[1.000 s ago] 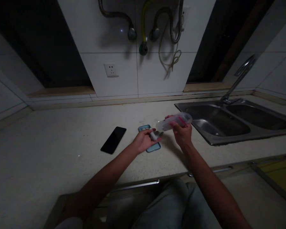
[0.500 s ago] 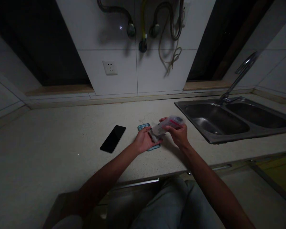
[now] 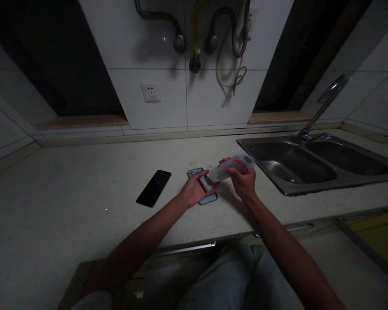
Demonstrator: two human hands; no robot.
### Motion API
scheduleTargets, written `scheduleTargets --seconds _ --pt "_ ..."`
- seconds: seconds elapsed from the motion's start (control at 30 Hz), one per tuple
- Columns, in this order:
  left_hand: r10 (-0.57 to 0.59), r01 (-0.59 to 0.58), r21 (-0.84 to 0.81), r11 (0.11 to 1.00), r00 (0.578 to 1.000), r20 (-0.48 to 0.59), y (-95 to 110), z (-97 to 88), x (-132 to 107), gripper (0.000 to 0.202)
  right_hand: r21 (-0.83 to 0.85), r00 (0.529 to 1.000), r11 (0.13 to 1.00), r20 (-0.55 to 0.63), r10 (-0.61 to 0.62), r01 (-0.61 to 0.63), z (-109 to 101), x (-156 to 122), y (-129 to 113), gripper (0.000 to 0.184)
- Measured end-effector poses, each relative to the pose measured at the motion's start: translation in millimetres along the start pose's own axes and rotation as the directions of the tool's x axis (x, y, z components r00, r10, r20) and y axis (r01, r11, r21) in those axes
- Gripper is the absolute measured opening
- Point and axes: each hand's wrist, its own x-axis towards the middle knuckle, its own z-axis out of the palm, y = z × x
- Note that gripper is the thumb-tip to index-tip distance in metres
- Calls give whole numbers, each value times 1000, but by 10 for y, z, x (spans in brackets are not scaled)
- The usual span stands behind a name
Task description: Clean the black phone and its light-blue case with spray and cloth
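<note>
My right hand [image 3: 245,181] is closed round a clear plastic tube with pink print [image 3: 232,167], held tilted above the countertop. My left hand [image 3: 195,189] pinches the tube's lower white cap end [image 3: 205,183], fingers closed on it. Beneath the left hand lies a teal phone case [image 3: 208,197], partly covered by the fingers. A black phone [image 3: 153,188] lies flat on the counter to the left of both hands.
A speckled pale countertop [image 3: 84,189] runs left to right. A double steel sink [image 3: 313,165] with a tap [image 3: 323,105] sits at right. A wall socket [image 3: 150,92] and hanging hoses [image 3: 210,38] are on the tiled wall behind. My knees show below the counter edge.
The tube dropped lower and nearer the left hand half a second ago, then rose slightly again. Both hands stay joined on it above the teal case.
</note>
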Motion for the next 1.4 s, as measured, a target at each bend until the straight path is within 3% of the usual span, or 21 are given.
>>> scheduleTargets --seconds 0.2,0.33,0.53,0.63,0.77,0.93,1.2,1.4 --pt "-6 12 62 998 996 -88 37 -36 10 19 122 997 993 -80 11 -1 16 47 -62 42" --pt "73 -64 81 995 990 -119 21 -29 26 20 117 998 993 -56 -12 19 0 49 -32 37" --pt "159 -140 140 980 978 -132 3 7 18 5 16 995 997 -74 -69 71 -23 61 40 34" --pt "155 -138 205 969 985 -71 -20 -7 12 8 -148 985 982 -111 -135 118 -38 35 37 34" --pt "113 -117 252 961 993 33 -75 -46 25 6 -395 977 898 -3 -213 194 -66 -36 37 38" --pt "110 -120 304 945 993 51 -59 -92 24 15 -455 944 828 139 -299 329 -67 -86 114 43" --pt "145 -179 421 889 983 114 40 -169 -52 22 -457 970 856 133 -203 242 34 -104 64 44" --pt "101 -163 493 855 983 152 41 -181 -76 21 -513 990 847 100 -100 137 -43 24 111 45"
